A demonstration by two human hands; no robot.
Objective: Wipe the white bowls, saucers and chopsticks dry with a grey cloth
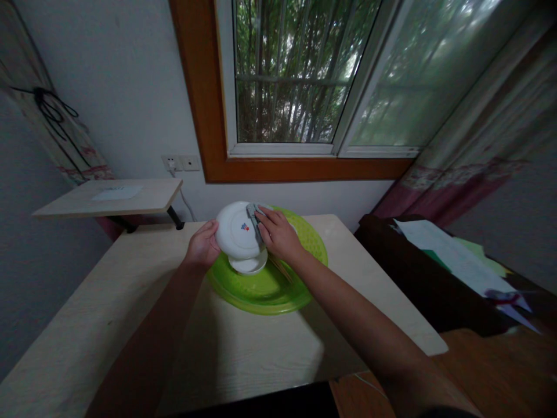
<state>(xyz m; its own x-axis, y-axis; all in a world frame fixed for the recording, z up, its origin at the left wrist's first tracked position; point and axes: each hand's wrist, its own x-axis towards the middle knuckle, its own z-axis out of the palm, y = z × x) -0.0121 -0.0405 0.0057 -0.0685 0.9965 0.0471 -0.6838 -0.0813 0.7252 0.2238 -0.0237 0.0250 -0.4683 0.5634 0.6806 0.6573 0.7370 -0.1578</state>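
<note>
A white plate (237, 235) with a small blue and red mark is tilted up above a green basin (261, 299). My left hand (204, 247) grips the plate by its left edge. In my right hand (278, 232) is a grey cloth (253, 216), pressed against the right part of the plate's face. Below the plate, a smaller white dish (249, 264) sits in the basin. Chopsticks (281, 268) lie beside it, partly hidden by my right hand and wrist. Another white rim shows behind my right hand, mostly covered.
The basin rests on a pale wooden table (357, 278). A small raised shelf (148, 194) holding a paper stands at the back left, near a wall socket (180, 163). Behind is a window (304, 75). Papers (461, 255) lie on dark furniture at right.
</note>
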